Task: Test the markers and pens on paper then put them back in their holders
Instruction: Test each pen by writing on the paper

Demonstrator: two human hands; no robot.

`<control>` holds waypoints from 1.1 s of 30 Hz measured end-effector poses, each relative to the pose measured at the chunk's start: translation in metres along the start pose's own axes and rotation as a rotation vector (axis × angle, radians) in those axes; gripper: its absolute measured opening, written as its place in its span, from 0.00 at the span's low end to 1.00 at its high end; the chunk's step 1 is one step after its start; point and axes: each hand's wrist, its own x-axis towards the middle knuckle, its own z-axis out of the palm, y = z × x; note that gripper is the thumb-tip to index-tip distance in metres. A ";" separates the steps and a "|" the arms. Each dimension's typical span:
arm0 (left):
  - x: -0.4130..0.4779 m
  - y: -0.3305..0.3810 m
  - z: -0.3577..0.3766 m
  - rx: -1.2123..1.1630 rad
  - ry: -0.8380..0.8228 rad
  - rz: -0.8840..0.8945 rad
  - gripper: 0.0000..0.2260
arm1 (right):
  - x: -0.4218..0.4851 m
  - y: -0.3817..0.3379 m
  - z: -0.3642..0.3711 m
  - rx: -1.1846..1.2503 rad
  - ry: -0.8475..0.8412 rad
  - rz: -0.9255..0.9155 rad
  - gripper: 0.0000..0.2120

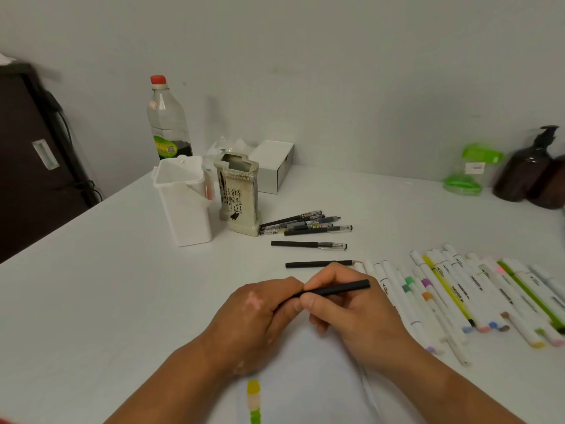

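My left hand (256, 313) and my right hand (345, 313) meet over the white paper (305, 377) and both grip one black pen (339, 288). Its far end sticks out to the right past my right fingers. Colour swatches (253, 399) mark the paper below my left wrist. Several black pens (305, 224) lie beside the ceramic holder (240, 194); two more pens (308, 245) lie closer to me. White markers (452, 289) lie in a row at the right. A white plastic holder (186, 203) stands left of the ceramic one.
A red-capped bottle (166, 120) and a white box (273, 165) stand at the back by the wall. A green-lidded jar (467, 169) and brown pump bottles (529, 169) sit at the far right. Dark furniture (33, 166) stands beyond the table's left edge.
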 end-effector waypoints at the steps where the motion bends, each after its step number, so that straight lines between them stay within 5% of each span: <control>1: 0.000 -0.001 0.000 0.003 0.000 0.007 0.12 | 0.000 0.000 0.000 0.008 -0.002 0.003 0.03; 5: 0.000 -0.004 -0.001 0.033 0.006 -0.029 0.14 | -0.001 -0.002 -0.002 0.014 -0.013 -0.009 0.03; 8: -0.004 -0.009 0.000 0.085 0.076 -0.137 0.19 | 0.001 -0.003 -0.005 0.085 0.129 -0.007 0.04; 12: -0.005 -0.018 0.003 0.190 -0.051 -0.226 0.28 | 0.005 -0.003 -0.014 0.203 0.267 0.123 0.10; 20: -0.006 -0.021 0.002 0.213 -0.162 -0.261 0.31 | 0.006 0.003 -0.005 -0.318 0.131 0.183 0.11; 33: -0.005 -0.021 0.003 0.257 -0.195 -0.290 0.30 | 0.007 0.005 -0.003 -0.477 0.117 0.215 0.09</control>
